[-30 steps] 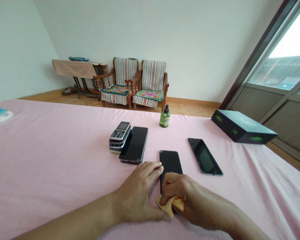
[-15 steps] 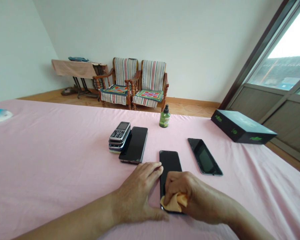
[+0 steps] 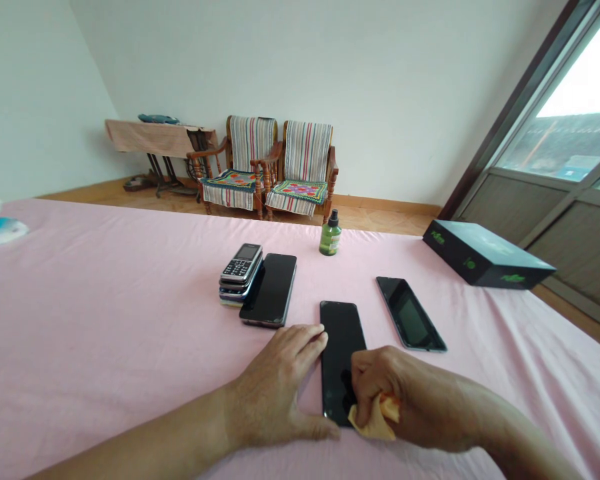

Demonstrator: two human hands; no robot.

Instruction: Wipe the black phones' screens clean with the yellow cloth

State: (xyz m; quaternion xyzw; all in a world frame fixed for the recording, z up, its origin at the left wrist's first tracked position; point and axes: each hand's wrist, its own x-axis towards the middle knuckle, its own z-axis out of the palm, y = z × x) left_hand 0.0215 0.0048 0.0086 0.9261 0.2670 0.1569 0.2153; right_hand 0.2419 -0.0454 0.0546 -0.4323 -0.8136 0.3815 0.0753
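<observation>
A black smartphone point(image 3: 340, 343) lies face up on the pink cloth. My left hand point(image 3: 275, 390) rests beside it, fingertips at its left edge and thumb by its bottom corner, fingers apart and holding nothing. My right hand point(image 3: 410, 397) is closed on a yellow cloth point(image 3: 374, 421) at the phone's lower right edge. To the right lies another dark phone point(image 3: 411, 315). Behind my left hand is a larger black phone point(image 3: 271, 290), beside a stack of phones topped by a silver keypad phone point(image 3: 241, 263).
A green spray bottle point(image 3: 330, 235) stands behind the phones. A black box point(image 3: 485, 253) sits at the right back of the pink-covered surface point(image 3: 130, 320). A white and blue packet point(image 3: 3, 230) lies far left. Two wooden chairs point(image 3: 300, 167) stand beyond.
My right hand has moved right with the yellow cloth, from over the phone's lower screen to its lower right edge. My left hand has stayed in place.
</observation>
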